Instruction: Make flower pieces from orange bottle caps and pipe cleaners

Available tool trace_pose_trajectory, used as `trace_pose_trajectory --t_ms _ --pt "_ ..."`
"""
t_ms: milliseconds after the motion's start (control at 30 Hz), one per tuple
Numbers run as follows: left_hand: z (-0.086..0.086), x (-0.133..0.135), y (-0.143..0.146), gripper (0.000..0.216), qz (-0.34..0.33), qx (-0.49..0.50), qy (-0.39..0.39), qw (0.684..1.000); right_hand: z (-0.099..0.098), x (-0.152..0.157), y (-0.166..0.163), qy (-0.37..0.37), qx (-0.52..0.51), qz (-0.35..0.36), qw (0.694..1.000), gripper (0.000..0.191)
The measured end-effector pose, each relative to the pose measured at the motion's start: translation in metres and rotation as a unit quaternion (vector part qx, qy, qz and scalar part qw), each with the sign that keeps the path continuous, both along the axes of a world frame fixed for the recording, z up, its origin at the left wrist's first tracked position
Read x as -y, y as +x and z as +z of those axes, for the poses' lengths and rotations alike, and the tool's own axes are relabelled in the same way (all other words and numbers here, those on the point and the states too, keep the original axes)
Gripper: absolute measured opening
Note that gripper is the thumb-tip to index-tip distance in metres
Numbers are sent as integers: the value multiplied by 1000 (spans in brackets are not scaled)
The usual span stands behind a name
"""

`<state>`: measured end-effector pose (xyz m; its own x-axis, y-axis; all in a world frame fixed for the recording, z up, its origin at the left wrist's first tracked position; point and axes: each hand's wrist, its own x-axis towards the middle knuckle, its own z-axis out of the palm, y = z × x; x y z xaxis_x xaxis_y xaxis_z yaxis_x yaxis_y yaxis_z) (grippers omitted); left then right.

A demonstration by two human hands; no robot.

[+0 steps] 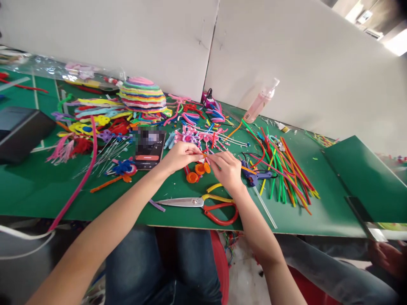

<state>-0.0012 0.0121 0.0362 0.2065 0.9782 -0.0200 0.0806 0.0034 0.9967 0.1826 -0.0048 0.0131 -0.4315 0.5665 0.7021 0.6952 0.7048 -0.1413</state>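
Both my hands meet above the green table, fingertips pinched close together. My left hand closes its thumb and fingers on one end of an orange pipe cleaner. The same strip seems to run through my right hand, also pinched, and out past its far side. Fingers hide much of the strip. Just below lie round orange coiled pieces. Scissors with one yellow and one red handle rest nearer the table edge. A blue-purple glue gun lies right of my right hand, a clear glue stick near it.
A phone lies left of my hands. Behind it stands a striped fuzzy dome among colourful pipe-cleaner pieces. Loose pipe cleaners spread at right. A pump bottle leans by the white partition. Another person's hand shows at lower right.
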Motion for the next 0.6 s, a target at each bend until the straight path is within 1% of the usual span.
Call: trace_pose_trajectory --t_ms 67,133,200,267,333,367,533,600 --pt "1 4 4 9 56 -25 58 996 -1 2 -3 -14 -30 -18 999 17" --pt "-1 8 7 7 106 -60 122 985 -1 3 -7 -23 -47 -32 998 18" --pt "-3 9 8 6 128 -74 153 977 0 5 -9 -25 -56 -42 997 18" --pt "-5 9 9 8 120 -29 118 985 1 5 -9 -16 -67 -45 997 18" --pt "-6 7 10 11 108 53 49 992 0 5 -9 -6 -77 -44 996 19" --pt "-6 7 12 12 107 96 18 989 0 5 -9 -3 -79 -45 996 18" --pt "-5 11 23 15 125 253 -71 957 -9 5 -13 14 -76 -65 995 15" --pt "-5 17 30 16 113 310 -123 936 -10 6 -14 38 -83 -82 992 12"
